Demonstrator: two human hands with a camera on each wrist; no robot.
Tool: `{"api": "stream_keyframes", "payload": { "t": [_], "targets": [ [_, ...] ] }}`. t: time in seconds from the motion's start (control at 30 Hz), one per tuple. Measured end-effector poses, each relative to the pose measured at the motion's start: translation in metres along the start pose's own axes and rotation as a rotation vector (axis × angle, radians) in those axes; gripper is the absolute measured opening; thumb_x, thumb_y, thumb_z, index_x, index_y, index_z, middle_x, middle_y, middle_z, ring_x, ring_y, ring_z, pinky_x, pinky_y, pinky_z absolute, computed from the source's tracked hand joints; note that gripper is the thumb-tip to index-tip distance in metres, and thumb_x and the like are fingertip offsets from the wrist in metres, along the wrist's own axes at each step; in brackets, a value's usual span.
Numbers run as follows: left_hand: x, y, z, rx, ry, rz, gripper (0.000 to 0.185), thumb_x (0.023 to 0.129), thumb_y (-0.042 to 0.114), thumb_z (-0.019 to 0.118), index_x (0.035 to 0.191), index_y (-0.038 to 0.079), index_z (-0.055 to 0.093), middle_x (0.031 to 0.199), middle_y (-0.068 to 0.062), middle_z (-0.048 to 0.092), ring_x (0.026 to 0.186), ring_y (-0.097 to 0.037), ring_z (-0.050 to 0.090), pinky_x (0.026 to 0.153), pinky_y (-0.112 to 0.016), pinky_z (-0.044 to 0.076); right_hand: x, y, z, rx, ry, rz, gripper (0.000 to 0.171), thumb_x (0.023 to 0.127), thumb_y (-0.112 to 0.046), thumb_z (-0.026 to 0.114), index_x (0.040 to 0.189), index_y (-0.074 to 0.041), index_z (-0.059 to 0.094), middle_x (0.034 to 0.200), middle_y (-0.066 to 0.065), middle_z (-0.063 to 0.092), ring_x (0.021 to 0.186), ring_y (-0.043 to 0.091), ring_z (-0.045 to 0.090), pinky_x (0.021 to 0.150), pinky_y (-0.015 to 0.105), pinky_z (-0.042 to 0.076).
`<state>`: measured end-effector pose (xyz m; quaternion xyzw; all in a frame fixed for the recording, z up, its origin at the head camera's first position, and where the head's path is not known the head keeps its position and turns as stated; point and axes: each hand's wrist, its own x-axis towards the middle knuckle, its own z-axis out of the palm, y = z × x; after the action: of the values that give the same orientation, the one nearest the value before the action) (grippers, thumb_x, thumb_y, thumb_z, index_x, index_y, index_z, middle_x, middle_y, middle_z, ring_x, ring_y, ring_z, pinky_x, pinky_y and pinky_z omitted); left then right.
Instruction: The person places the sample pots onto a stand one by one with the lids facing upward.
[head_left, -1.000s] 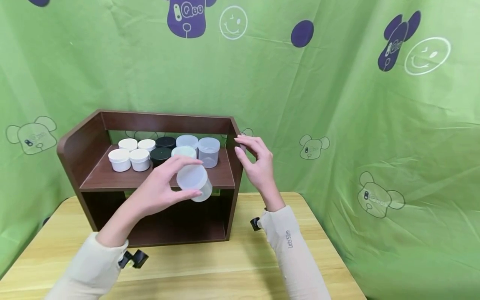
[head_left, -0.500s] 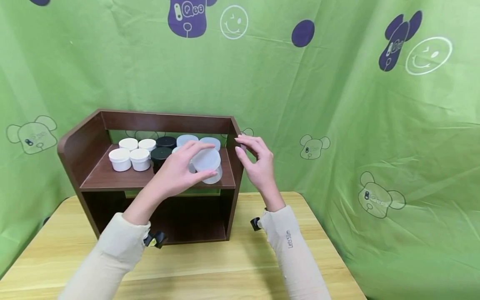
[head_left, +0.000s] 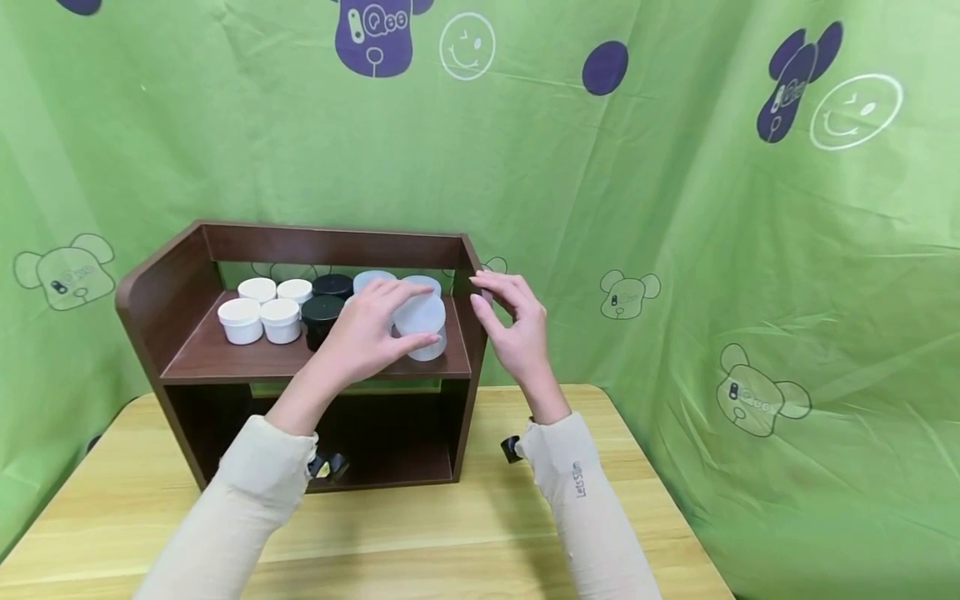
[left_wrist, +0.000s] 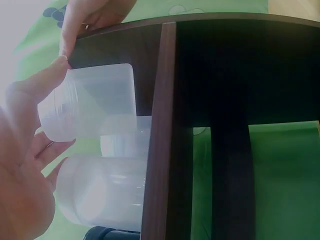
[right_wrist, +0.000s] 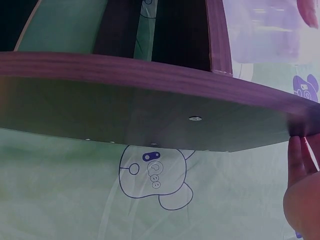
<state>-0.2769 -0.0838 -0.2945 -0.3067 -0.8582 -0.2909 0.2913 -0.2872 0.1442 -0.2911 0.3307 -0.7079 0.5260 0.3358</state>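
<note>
Head view: left hand [head_left: 367,333] curling round the translucent jar [head_left: 423,327], setting it on the upper shelf [head_left: 225,354]; best easing it down upright, clear of the clear jars just behind, black jars [head_left: 321,315] and white jars [head_left: 258,317] lying farther left. Left wrist view: fingers [left_wrist: 35,95] gripping the jar's [left_wrist: 95,102] sides, another clear jar [left_wrist: 107,192] close below. Right wrist view: right hand's fingertips [right_wrist: 302,150] resting, fairly straight, against the shelf's side panel [right_wrist: 150,110].

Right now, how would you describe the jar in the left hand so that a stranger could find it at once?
Find the brown wooden shelf on the table. On its upper board stand white, black and clear jars. The translucent jar is at the front right end, the only one tilted and the only one gripped by the left hand.
</note>
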Motion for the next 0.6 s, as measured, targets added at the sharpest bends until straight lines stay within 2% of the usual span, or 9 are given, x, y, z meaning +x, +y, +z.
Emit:
{"api": "stream_keyframes", "payload": {
  "t": [0.27, 0.6],
  "targets": [
    [-0.0005, -0.0038, 0.0024, 0.064, -0.030, -0.005, 0.062, 0.085, 0.044, 0.083, 0.137, 0.015, 0.067, 0.129, -0.009, 0.071, 0.117, -0.031, 0.057, 0.097, -0.053, 0.051, -0.0003, 0.0008, 0.0000, 0.005, -0.003, 0.009, 0.025, 0.096, 0.002, 0.068, 0.119, 0.010, 0.071, 0.129, 0.026, 0.064, 0.126, 0.036, 0.060, 0.114, 0.029, 0.051],
    [-0.0026, -0.0079, 0.0091, 0.172, 0.017, 0.047, 0.061, 0.085, 0.045, 0.082, 0.135, 0.012, 0.068, 0.130, -0.011, 0.071, 0.118, -0.034, 0.060, 0.109, -0.053, 0.045, 0.0003, 0.0076, 0.0011, 0.011, 0.005, 0.004, 0.024, 0.096, 0.002, 0.067, 0.119, 0.010, 0.071, 0.128, 0.026, 0.064, 0.127, 0.035, 0.060, 0.114, 0.029, 0.051]
  ]
}}
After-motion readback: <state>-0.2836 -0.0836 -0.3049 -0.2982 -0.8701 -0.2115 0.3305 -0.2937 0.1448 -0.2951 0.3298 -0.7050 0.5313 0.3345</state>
